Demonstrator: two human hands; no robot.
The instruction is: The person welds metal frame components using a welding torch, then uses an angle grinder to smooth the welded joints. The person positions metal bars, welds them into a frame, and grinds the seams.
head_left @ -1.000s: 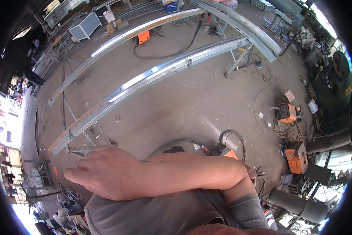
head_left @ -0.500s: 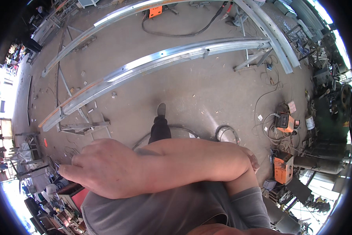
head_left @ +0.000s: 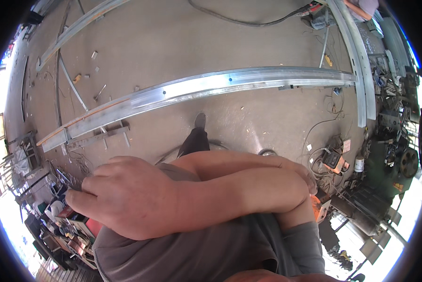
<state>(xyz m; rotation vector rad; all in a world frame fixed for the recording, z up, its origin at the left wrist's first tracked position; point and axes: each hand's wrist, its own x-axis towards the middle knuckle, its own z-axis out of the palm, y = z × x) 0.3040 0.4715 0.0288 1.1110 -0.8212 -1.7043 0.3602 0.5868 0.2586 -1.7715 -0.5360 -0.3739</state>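
My forearms are crossed in front of my grey shirt point(head_left: 187, 249). My right hand point(head_left: 126, 197) lies at the left, over the upper part of my left arm; its fingers curl downward and their tips are hidden. At the right, my left hand point(head_left: 305, 177) wraps round my right arm near the elbow, only partly visible. No tool shows in either hand. Beyond my arms a long galvanized steel beam point(head_left: 192, 89) runs across the view, out of reach of both hands. One dark shoe point(head_left: 200, 120) shows on the floor before it.
Crosswise beams point(head_left: 356, 61) meet the long one at the right. A person point(head_left: 363, 8) is at the upper right edge. An orange machine point(head_left: 333, 161) with cables stands at the right. Cluttered shelving point(head_left: 70, 239) is at the lower left. Small scraps lie on the floor.
The view has shifted, and the long beam now appears lower and flatter. More of my left forearm shows above the right one. A person has come into view at the upper right.
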